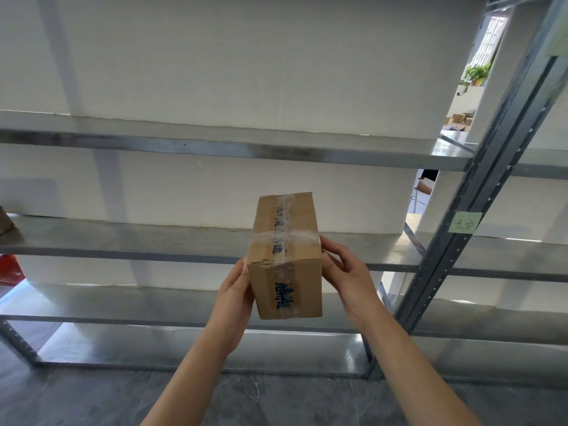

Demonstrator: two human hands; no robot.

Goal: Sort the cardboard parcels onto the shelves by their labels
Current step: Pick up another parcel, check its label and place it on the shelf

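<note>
A brown cardboard parcel [287,256], wrapped with clear tape and marked with blue handwriting on its near face, is held up in front of a grey metal shelf rack [190,241]. My left hand [236,295] grips its left side and my right hand [341,272] grips its right side near the top edge. The parcel hangs level with the middle shelf board. A green label [464,222] with handwriting is stuck on the rack's upright post at the right.
The metal upright post [488,186] slants across the right side. Part of another cardboard box [4,224] shows at the far left on the middle shelf, with a red object [9,270] below it. A white wall stands behind the rack. Dark floor lies below.
</note>
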